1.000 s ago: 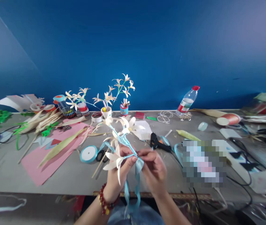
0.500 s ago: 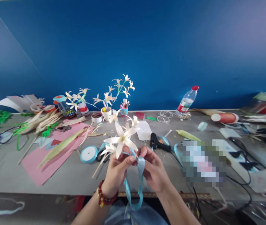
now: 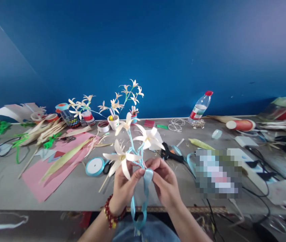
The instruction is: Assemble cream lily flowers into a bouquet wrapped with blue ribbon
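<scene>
Near the table's front edge, my left hand point(image 3: 124, 186) is closed on the stem of an artificial flower branch point(image 3: 132, 148). The branch has several cream, narrow-petalled blossoms on thin stems wrapped in light blue. Opposite it, my right hand point(image 3: 166, 183) pinches a light blue satin ribbon point(image 3: 147, 181) close against the stem. The ribbon hangs in a long loop between my wrists. Both thumbs nearly meet at the stem; fingers behind it are partly hidden. A ribbon spool point(image 3: 95, 166) lies left of my left hand. A black glue gun point(image 3: 172, 155) rests behind my right hand.
Similar flower branches stand in a white cup point(image 3: 113, 122) at the back. Pink paper point(image 3: 38, 181) and dried husks point(image 3: 53, 129) lie left. A plastic bottle point(image 3: 200, 109) leans at the wall. On the right are a power strip point(image 3: 256, 176), cables and a blurred-out patch.
The flower branch has turned in my hands: its blossoms now spread apart, with the blue stems showing between them. The ribbon loop has shifted slightly left and looks narrower.
</scene>
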